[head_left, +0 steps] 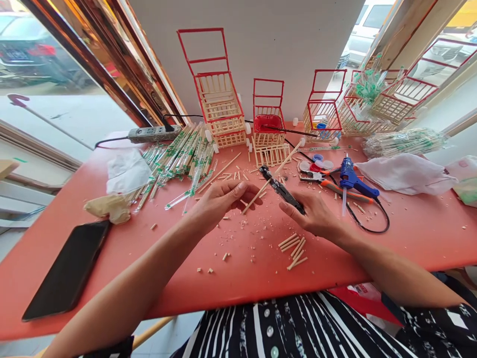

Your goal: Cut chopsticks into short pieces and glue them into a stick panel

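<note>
Chopstick (269, 178), pale and slim, sits clamped in my left hand (219, 199) fingers; my right hand (316, 215) fingers grip a black cutter (281, 190) over the red desk (417, 228).

Place: a small craft workshop beside street windows
Signs: stick-built carts (219, 107); wrapped chopsticks (179, 154); glue gun (352, 181); wood shavings on the table (417, 228)

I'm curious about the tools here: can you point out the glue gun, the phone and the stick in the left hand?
Glue gun (352, 181), head view, on its blue body.
Phone (69, 271), head view, middle of its dark screen.
Stick (278, 169), head view, on its shaft beyond the left hand (219, 199).
</note>
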`<state>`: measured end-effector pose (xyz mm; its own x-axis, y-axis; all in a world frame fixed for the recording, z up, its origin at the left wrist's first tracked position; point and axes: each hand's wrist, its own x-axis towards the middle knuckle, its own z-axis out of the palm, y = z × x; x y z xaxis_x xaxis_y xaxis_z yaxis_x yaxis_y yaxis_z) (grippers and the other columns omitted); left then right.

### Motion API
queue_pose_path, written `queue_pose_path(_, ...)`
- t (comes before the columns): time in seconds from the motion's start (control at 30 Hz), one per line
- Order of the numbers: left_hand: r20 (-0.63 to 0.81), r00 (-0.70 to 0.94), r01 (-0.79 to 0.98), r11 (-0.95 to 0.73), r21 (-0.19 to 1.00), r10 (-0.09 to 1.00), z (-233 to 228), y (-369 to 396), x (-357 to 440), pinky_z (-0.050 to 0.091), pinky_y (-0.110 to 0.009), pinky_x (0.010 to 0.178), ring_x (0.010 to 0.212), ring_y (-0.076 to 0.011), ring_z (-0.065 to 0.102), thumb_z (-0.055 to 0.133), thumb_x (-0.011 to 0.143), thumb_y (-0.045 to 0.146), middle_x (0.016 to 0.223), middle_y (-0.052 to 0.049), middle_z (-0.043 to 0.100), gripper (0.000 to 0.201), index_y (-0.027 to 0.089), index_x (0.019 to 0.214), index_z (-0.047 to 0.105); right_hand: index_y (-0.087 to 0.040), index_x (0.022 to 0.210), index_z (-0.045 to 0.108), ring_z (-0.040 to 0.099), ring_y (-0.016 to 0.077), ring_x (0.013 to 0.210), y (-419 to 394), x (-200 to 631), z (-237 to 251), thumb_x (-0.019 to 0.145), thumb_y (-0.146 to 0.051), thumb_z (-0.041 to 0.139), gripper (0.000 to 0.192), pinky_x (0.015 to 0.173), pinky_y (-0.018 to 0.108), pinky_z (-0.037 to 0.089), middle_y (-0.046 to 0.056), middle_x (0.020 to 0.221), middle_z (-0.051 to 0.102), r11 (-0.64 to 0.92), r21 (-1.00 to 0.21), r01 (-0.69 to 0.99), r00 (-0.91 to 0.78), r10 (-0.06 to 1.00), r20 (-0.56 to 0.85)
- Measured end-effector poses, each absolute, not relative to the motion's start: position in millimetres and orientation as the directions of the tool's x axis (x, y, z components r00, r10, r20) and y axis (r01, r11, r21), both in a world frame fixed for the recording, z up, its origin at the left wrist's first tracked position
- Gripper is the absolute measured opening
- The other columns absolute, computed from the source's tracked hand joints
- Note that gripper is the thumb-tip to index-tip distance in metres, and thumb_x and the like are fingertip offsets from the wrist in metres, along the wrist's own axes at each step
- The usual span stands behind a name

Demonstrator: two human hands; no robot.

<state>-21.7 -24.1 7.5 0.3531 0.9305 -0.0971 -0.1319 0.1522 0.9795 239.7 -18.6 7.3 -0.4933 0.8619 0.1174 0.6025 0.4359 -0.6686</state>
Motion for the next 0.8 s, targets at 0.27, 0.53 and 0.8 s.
queue_pose_path(0.27,-0.097,0.416,-0.123,0.162,0.979,0.904,19,-19,-33,0.058,-0.027,0.067,0.079,-0.0173,0.075,0.077,0.094,0.049,0.102,-0.016,0.082,0.04,0.012,0.109,0.079,-0.023,0.067,0.044,0.043,0.0134,0.057,-16,242,9,0.1,-0.06,0.046,0.05,0.058,0.03,0.029,-0.001,0.06,0.047,0.408,-0.717,0.565,-0.451,0.881,0.145)
queue_pose_path(0.53,-0.057,0.284,-0.033,0.069,0.997,0.957,32,-1,-24,0.055,-0.025,0.067,0.078,-0.0147,0.072,0.077,0.093,0.038,0.093,-0.011,0.081,0.026,0.013,0.099,0.081,-0.022,0.067,0.05,0.052,0.0157,0.057,-13,245,8,0.1,-0.062,0.044,0.052,0.058,0.031,0.035,0.003,0.061,0.057,0.363,-0.719,0.593,-0.397,0.908,0.131)
queue_pose_path(0.8,-0.113,0.517,-0.069,0.173,0.982,0.848,25,-6,-15,0.056,-0.027,0.067,0.082,-0.0189,0.075,0.07,0.095,0.065,0.095,-0.016,0.082,0.056,0.011,0.105,0.078,-0.023,0.069,0.048,0.052,0.0158,0.058,-10,244,6,0.1,-0.064,0.042,0.052,0.058,0.03,0.033,0.002,0.061,0.056,0.322,-0.684,0.654,-0.366,0.927,0.086)
